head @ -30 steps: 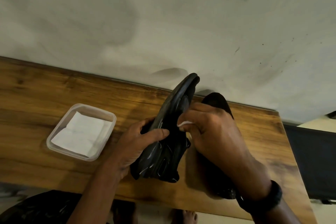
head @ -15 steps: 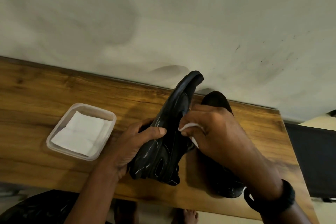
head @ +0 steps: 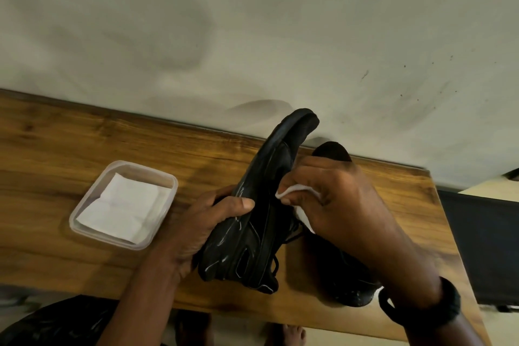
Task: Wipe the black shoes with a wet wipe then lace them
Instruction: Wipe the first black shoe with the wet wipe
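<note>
Now your left grip (head: pixel 202 225) curls round the black shoe (head: pixel 264 222), center frame. Your right grip (head: pixel 345 205) pinches the wet wipe (head: pixel 295 193) against it.

A wooden table (head: pixel 56 149) with warm brown grain and darker streaks runs slantwise across the lower half of the view. Behind its far edge rises an off-white wall (head: pixel 252 22), blotched with greyish smudges (heaviest above the table's left part) and peppered with small dark specks above the table's right end. A thin dark strip (head: pixel 168 121) lines the joint between table and wall. Past the table's right end stands a black panel (head: pixel 483 247), a cream surface (head: pixel 488 191) just above it. The light is soft and even.
</note>
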